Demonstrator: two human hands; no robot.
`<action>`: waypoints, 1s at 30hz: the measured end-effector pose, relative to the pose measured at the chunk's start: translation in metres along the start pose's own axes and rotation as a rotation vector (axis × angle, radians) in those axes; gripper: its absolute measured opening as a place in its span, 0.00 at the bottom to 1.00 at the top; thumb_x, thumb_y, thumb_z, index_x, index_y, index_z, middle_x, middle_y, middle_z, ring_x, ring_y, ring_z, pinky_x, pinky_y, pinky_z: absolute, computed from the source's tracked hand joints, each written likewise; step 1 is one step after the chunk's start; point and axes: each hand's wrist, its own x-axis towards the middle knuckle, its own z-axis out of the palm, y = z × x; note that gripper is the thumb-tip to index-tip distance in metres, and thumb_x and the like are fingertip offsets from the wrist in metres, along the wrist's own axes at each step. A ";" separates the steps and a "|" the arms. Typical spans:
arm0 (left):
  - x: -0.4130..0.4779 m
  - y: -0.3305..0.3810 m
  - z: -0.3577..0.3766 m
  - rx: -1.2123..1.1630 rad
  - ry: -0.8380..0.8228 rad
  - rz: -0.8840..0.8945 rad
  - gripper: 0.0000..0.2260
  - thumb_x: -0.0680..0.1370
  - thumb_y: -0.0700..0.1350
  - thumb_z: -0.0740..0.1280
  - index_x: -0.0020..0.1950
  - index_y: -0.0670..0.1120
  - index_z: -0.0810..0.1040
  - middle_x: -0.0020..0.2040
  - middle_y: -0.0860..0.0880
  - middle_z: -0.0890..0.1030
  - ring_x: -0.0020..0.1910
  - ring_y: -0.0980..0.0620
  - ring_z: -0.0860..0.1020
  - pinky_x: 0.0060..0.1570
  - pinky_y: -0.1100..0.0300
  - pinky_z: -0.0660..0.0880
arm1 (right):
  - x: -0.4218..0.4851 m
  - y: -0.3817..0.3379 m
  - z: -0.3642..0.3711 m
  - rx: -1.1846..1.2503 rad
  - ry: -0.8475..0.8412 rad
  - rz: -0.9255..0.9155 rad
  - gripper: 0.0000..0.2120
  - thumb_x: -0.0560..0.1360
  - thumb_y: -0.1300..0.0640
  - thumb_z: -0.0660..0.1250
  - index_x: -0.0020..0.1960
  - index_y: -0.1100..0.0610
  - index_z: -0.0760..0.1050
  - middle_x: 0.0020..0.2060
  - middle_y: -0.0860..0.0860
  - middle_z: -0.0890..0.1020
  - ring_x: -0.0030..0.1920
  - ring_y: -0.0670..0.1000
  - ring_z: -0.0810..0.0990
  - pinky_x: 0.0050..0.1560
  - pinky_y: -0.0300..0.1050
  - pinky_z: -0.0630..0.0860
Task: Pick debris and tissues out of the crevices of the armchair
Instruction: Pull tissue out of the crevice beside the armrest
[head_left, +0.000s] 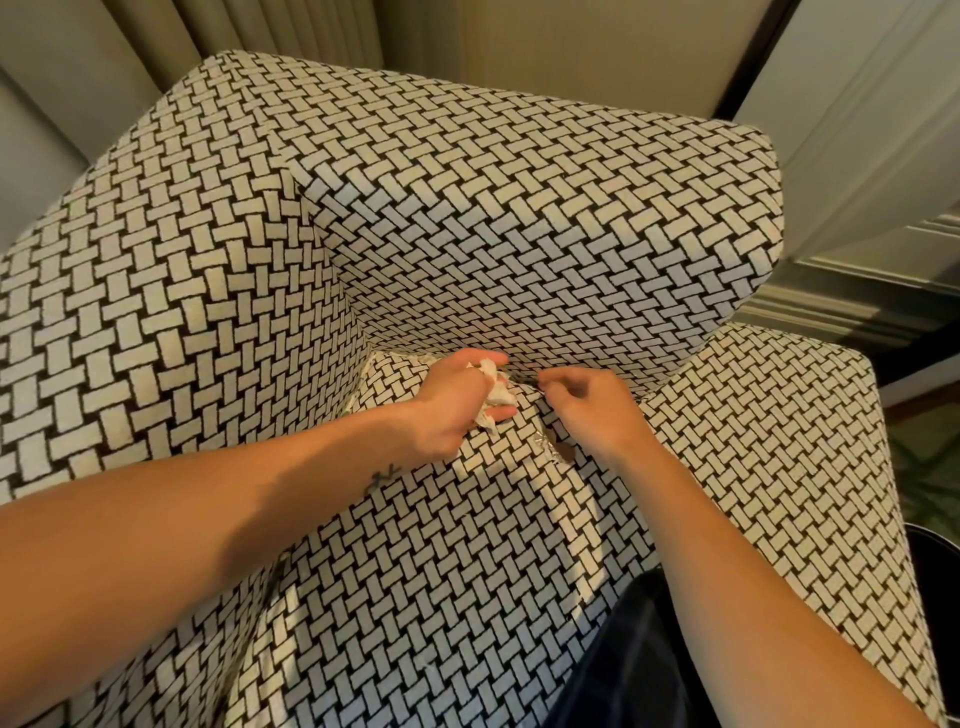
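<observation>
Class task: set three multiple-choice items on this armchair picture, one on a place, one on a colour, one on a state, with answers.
1. Where is the right hand? A) on the armrest top B) at the crevice of the armchair C) on the floor
2. What colour is the tissue? A) white B) red C) blue
3. What does the left hand do? A) lies flat, empty B) grips the tissue C) points upward
Answers: 1B, fingertips reach the seam; 2A, pale against fingers; 3B, fingers curl round it.

Crumpled white tissue (492, 385) at armchair (519, 234) crevice
</observation>
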 end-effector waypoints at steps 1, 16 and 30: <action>0.000 0.000 0.000 0.012 0.012 0.010 0.16 0.82 0.29 0.58 0.61 0.42 0.80 0.58 0.40 0.79 0.46 0.46 0.82 0.58 0.47 0.82 | 0.000 -0.001 0.000 -0.017 0.020 -0.015 0.14 0.81 0.54 0.63 0.65 0.48 0.79 0.56 0.42 0.83 0.53 0.49 0.84 0.49 0.34 0.79; -0.005 0.002 0.011 0.051 -0.220 -0.019 0.10 0.83 0.39 0.65 0.64 0.40 0.78 0.51 0.42 0.83 0.39 0.51 0.80 0.37 0.60 0.80 | -0.026 -0.009 0.003 0.206 0.039 -0.038 0.12 0.82 0.60 0.62 0.61 0.50 0.80 0.49 0.49 0.85 0.38 0.50 0.81 0.40 0.48 0.80; -0.064 -0.013 0.102 -0.473 -0.317 0.016 0.12 0.82 0.43 0.60 0.58 0.39 0.80 0.56 0.37 0.82 0.51 0.44 0.80 0.54 0.52 0.76 | -0.099 -0.014 -0.037 1.241 0.199 0.185 0.17 0.82 0.50 0.60 0.60 0.58 0.81 0.56 0.58 0.85 0.55 0.55 0.82 0.63 0.53 0.76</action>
